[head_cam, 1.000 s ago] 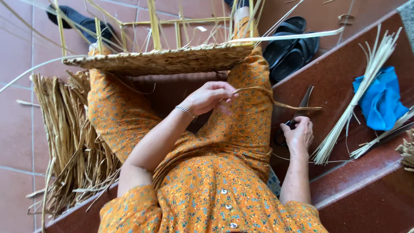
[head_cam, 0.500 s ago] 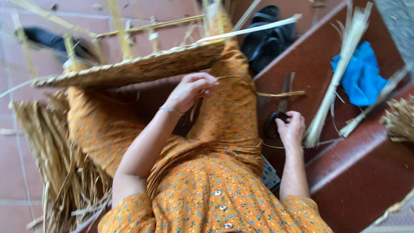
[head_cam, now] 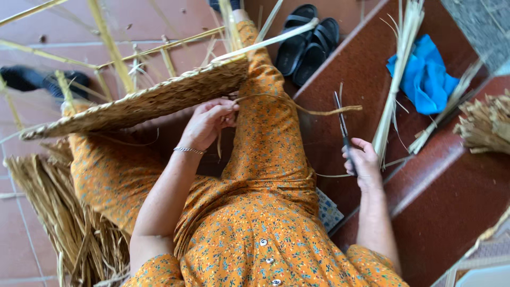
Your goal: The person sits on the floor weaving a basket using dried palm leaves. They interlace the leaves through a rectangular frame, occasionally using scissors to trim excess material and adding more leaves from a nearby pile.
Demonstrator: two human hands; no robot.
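Note:
A flat woven straw mat [head_cam: 143,101] rests across my knees, over my orange flowered clothes. My left hand [head_cam: 210,121] pinches a loose dry strand [head_cam: 297,106] at the mat's near edge; the strand trails off to the right. My right hand [head_cam: 362,162] is closed on the handles of dark scissors [head_cam: 341,125] down by the red step, blades pointing away from me. The scissors are apart from the strand.
A pile of dried straw [head_cam: 58,212] lies on the tiled floor at my left. Pale reed stalks [head_cam: 396,79] and a blue cloth [head_cam: 425,74] lie on the red steps [head_cam: 457,202]. Black sandals [head_cam: 303,40] sit beyond my knee. Another straw bundle [head_cam: 486,122] is at far right.
My right hand has lifted the scissors off the step and raised them slightly. My left hand stays on the strand at the mat's edge. The view has shifted and tilted.

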